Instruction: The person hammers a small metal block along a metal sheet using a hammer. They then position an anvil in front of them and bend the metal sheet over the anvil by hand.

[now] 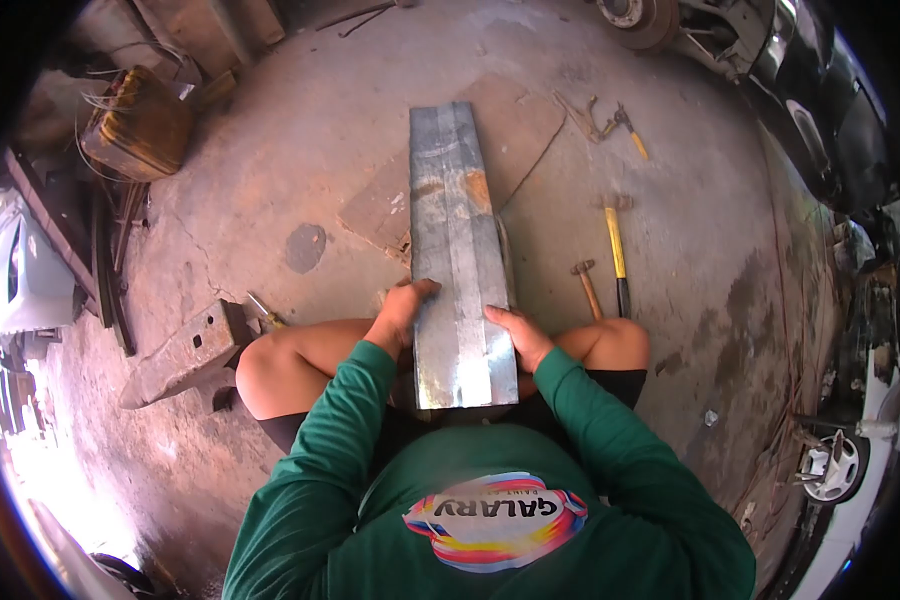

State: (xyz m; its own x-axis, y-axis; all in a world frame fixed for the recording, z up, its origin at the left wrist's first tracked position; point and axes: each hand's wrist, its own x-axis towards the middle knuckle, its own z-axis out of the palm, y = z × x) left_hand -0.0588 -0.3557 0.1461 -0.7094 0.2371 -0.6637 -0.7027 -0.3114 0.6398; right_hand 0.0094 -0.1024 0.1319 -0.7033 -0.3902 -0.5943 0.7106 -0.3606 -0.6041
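Observation:
A long grey strip of sheet metal (457,240) stretches away from my lap, with a rusty brown patch on its far half and a bright reflection at its near end. My left hand (404,308) grips its left edge, thumb on top and fingers hidden beneath. On the opposite edge my right hand (519,333) holds it the same way, a little nearer to me. Under the strip's far part lies a flat brownish sheet (370,207) on the floor.
To my right lie a yellow-handled hammer (616,245), a small wooden-handled hammer (589,287) and another yellow-handled tool (631,132). An anvil (192,350) and a screwdriver (265,308) are at my left. A yellow container (140,125) stands farther back; car parts line the right side.

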